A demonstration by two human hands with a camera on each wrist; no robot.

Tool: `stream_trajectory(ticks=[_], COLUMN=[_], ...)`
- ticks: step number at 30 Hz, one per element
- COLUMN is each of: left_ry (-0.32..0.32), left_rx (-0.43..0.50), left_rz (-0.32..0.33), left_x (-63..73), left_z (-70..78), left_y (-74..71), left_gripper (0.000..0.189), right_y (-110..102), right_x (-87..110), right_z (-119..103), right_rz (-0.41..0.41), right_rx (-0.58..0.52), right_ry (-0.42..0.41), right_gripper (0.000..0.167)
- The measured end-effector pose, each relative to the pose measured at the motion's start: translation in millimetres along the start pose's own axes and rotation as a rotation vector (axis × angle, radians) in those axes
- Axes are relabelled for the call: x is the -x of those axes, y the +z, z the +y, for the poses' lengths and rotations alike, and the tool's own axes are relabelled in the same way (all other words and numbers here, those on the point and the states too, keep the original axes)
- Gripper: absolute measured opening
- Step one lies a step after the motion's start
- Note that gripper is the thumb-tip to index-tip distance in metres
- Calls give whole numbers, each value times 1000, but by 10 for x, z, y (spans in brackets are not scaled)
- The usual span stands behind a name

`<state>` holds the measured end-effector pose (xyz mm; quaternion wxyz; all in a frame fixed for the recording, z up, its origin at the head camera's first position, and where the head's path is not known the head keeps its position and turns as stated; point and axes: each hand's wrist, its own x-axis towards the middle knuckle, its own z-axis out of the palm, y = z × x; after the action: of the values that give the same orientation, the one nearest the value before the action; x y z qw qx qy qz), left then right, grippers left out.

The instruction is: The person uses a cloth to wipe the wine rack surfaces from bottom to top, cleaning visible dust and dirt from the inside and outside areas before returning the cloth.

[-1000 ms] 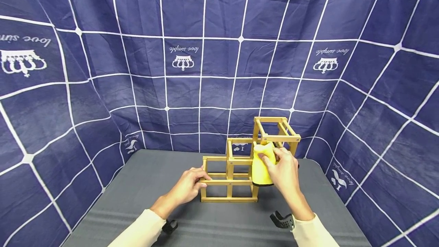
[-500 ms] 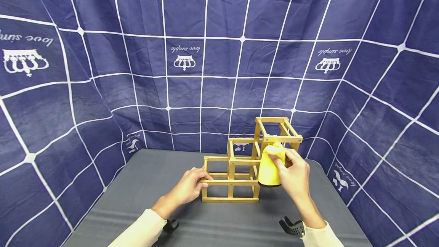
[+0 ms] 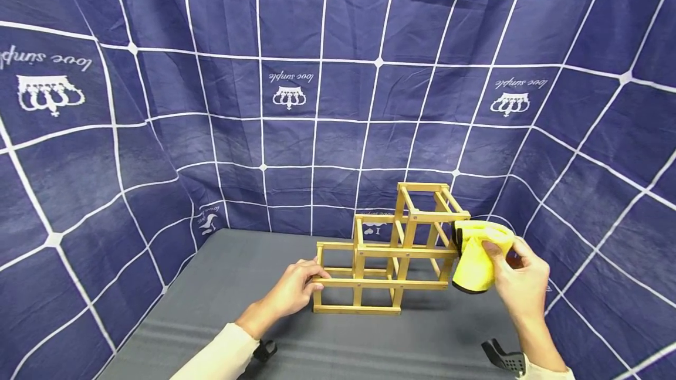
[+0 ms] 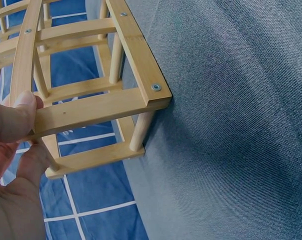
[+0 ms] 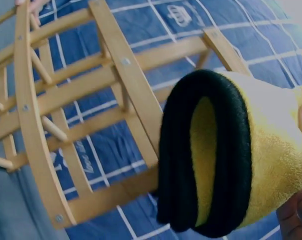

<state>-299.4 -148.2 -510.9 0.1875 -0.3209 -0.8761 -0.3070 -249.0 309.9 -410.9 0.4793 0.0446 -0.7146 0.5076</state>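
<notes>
A stepped wooden rack [image 3: 380, 282] stands on the grey table, its tallest part on the right. My left hand [image 3: 294, 287] holds the rack's low left end; in the left wrist view its thumb lies on a slat of the frame [image 4: 91, 111], fingers below. My right hand [image 3: 520, 277] pinches a folded yellow cloth [image 3: 477, 257] with black edging, beside the rack's right end. In the right wrist view the dark hem of the cloth [image 5: 271, 160] faces the camera and covers part of the rack; whether they touch I cannot tell.
The grey table surface [image 3: 237, 274] extends in front of and left of the rack. Blue cloth with white grid lines [image 3: 338, 92] hangs behind and at both sides. A black strap [image 3: 264, 349] is on the left wrist, another strap [image 3: 502, 356] on the right.
My right hand has moved right with the yellow cloth, from in front of the rack's tall part to beside its right end. The left hand has kept its place on the rack.
</notes>
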Motion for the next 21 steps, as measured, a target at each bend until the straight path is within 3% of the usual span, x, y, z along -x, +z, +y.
stream_trajectory(ticks=[6,9,11,15,18,21], left_ry=[3,16,23,40,44,51], left_rx=[1,-4,-5,-15,-12,-7], left_rz=[-4,1,5,28,35,33], left_x=[-4,-5,-4,1,-1,3], left_z=[8,12,17,22,21,22], left_y=[0,5,4,0,-8,-13], left_gripper=[23,23,23,23,23,22], right_y=[-94,-83,-58,6,43,75], right_x=[-208,-307,-360,-430,-443,-428], right_z=[107,159,201,289,336,351], right_rz=[173,157,67,-250,-449,-537], right_rx=[16,46,29,-9,-24,-31], right_ry=[62,107,176,273,246,188], right_gripper=[24,28,30,27,20,22])
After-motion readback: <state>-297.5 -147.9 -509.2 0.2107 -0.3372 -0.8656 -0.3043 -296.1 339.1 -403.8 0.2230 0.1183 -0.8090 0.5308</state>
